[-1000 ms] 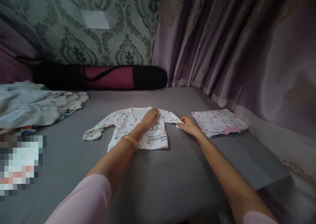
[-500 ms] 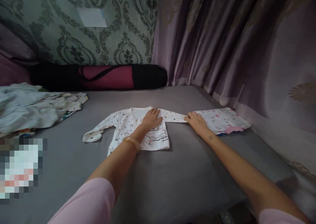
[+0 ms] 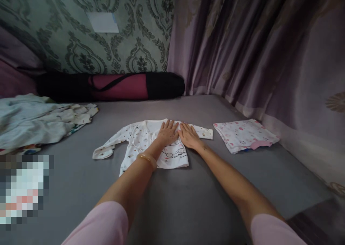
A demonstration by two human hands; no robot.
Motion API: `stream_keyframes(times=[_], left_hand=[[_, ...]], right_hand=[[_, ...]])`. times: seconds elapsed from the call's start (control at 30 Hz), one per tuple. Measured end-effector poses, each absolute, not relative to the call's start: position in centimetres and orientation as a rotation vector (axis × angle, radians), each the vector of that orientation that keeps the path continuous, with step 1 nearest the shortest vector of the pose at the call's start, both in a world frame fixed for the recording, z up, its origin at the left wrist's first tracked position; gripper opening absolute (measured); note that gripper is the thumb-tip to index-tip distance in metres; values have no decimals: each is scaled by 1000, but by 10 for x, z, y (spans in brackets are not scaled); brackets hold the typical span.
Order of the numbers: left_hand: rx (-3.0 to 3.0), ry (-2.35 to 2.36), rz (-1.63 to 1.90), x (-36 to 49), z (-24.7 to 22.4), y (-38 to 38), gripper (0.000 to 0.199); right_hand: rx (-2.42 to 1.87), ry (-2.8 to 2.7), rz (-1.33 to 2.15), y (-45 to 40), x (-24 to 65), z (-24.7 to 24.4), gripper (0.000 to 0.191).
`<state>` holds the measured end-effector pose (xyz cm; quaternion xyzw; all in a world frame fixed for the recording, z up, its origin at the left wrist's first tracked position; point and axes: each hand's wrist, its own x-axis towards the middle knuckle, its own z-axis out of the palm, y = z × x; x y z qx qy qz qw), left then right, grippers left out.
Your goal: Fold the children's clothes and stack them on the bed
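A small white printed shirt [image 3: 138,137] lies spread on the grey sheet, its two sleeves stretched out to the sides. My left hand [image 3: 168,131] rests flat on its upper chest, fingers spread. Right beside it, my right hand [image 3: 190,135] lies flat where the right-hand sleeve meets the body, fingers apart. Both hands cover part of the shirt, and neither grips it. The end of the right-hand sleeve shows beyond my right hand.
Folded white-and-pink cloth [image 3: 246,133] lies on the bed [image 3: 205,209] at the right. Rumpled clothes [image 3: 35,122] are heaped at the left, above a pixelated patch. A long black and maroon bag [image 3: 118,86] lies along the wall; purple curtains [image 3: 242,58] hang at the right.
My right hand has let go of the sleeve's end and moved left along the sleeve to lie beside my left hand. My left hand stays on the shirt.
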<state>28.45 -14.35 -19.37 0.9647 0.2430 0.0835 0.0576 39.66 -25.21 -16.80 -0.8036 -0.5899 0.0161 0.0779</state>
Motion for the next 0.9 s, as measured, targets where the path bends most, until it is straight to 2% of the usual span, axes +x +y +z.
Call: stream_keyframes(times=[0.23, 0.47, 0.7, 0.8, 0.9], left_hand=[[2928, 754, 239, 287, -195, -144, 58], [2896, 768, 245, 288, -195, -145, 57], [2790, 669, 35, 282, -166, -137, 58], [2797, 647, 247, 247, -148, -125, 55], [2752, 741, 552, 177, -139, -104, 43]], right_hand=[[-2500, -1673, 94, -283, 424, -183, 62], [-2667, -1522, -159, -343, 470, -190, 60], [-2655, -1544, -248, -346, 482, -200, 57], [-2646, -1565, -191, -339, 491, -198, 55], [-2644, -1610, -6, -329, 501, -186, 50]])
